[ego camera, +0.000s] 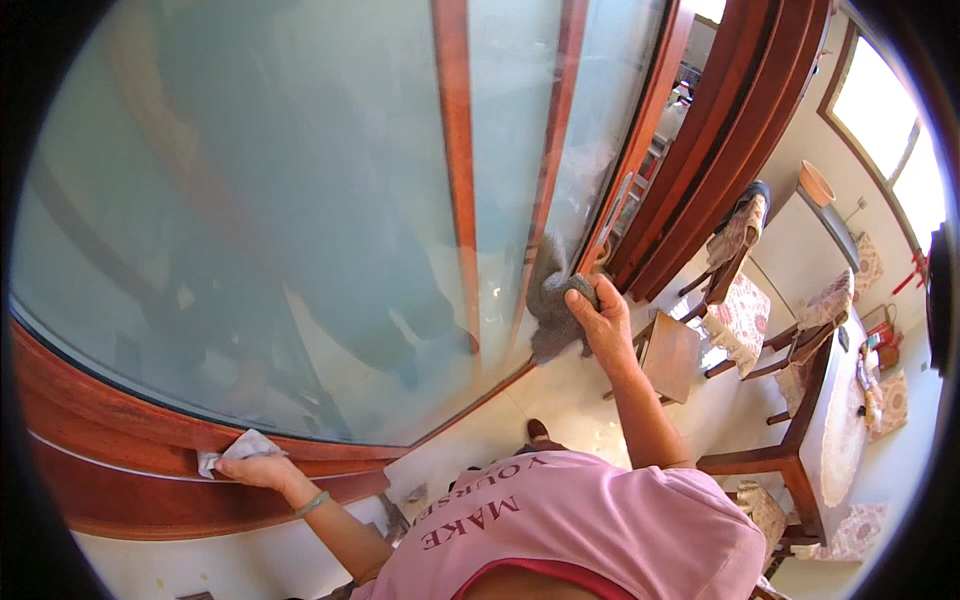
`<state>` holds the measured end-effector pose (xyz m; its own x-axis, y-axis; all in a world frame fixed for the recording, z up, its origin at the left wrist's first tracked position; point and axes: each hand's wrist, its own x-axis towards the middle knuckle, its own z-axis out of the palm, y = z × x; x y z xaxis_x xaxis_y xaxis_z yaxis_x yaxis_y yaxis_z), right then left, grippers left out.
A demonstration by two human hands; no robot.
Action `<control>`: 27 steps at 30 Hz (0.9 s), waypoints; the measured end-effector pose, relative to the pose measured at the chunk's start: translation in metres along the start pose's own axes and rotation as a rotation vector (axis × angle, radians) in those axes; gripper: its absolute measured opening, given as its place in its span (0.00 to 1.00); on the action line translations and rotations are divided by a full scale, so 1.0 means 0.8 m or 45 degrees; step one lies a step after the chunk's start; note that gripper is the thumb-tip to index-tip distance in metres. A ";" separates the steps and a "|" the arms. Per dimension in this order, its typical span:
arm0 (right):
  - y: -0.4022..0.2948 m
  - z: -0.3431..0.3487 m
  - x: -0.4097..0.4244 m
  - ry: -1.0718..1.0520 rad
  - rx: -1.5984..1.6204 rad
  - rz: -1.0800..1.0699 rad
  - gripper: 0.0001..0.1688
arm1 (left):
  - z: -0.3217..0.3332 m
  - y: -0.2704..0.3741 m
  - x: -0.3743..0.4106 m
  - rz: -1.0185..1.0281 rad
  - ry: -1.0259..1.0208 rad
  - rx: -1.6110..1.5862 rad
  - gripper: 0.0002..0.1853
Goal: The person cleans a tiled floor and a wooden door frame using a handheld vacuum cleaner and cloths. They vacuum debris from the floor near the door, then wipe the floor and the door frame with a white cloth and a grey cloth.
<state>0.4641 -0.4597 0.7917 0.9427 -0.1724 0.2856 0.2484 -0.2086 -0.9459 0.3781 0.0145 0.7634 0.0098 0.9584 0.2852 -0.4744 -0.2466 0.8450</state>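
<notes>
My left hand (259,471) holds a crumpled whitish cloth or tissue (251,444) against the reddish-brown wooden frame (142,442) at the lower left. My right hand (604,319) grips a bunched grey cloth (559,307), which hangs down beside the lower right edge of a large glass door panel (315,210). The thumb presses on the cloth near the wooden door stile (637,142). Whether the cloth touches the glass is hard to tell. Dark shapes and wooden bars show in or through the glass. A recessed metal handle (616,206) sits on the stile above my right hand.
A small wooden stool (670,358) stands right of my right forearm. Beyond it are chairs with patterned covers (739,319) and a table with a lace cloth (844,435). Thick wooden door jambs (720,150) rise at the upper right. An orange basin (816,184) rests on a white cabinet.
</notes>
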 end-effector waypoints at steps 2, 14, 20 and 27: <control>0.012 -0.004 0.015 0.159 0.455 0.087 0.11 | 0.008 0.016 -0.015 -0.062 0.031 -0.004 0.30; 0.086 -0.133 0.185 0.825 0.487 -0.113 0.16 | 0.001 -0.010 0.020 -0.063 0.170 0.172 0.20; 0.123 -0.172 0.264 0.429 0.720 -0.011 0.12 | -0.052 -0.034 0.064 -0.350 0.126 0.050 0.10; 0.102 -0.163 0.329 0.473 0.744 -0.260 0.08 | -0.033 -0.031 -0.069 -0.454 0.049 0.100 0.28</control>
<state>0.7032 -0.6477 0.8094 0.7526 -0.5226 0.4006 0.5880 0.2597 -0.7660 0.3664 -0.0283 0.7147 0.1289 0.9904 -0.0496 -0.3778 0.0953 0.9210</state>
